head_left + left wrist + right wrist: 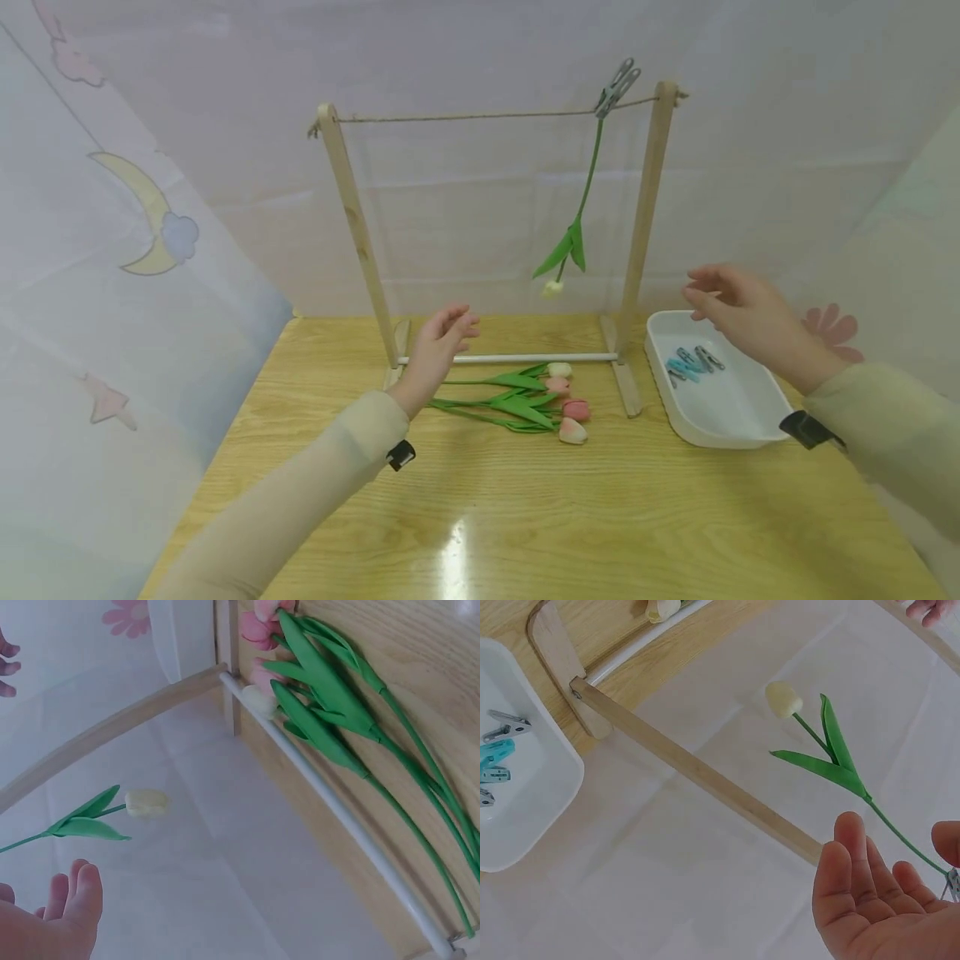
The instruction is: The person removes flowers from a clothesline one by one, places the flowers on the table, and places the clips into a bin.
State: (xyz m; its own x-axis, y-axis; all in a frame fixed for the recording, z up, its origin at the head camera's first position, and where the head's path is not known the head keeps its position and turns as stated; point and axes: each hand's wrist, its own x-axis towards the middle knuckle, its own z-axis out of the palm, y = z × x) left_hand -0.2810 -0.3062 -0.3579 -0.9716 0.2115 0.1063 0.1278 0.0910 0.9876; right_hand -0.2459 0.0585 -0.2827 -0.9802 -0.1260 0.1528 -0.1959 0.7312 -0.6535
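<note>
A white tulip [552, 288] hangs head down from the twine [465, 117], its stem end clipped by a grey clothespin [618, 87] near the right post. My left hand [438, 346] is raised over the stem ends of several tulips [525, 404], its fingers loosely bent around nothing. Those lying tulips have pink, white and pale pink heads pointing right. My right hand [738, 312] hovers above the back of a white tray [723, 417], relaxed and holding nothing. Inside the tray lie several grey and blue clothespins [693, 362].
A wooden frame with a left post [352, 225] and a right post [648, 208] stands at the table's back, joined low down by a white rod [510, 358]. Behind it hangs a pale printed cloth [480, 50]. The wooden table [525, 517] extends toward me.
</note>
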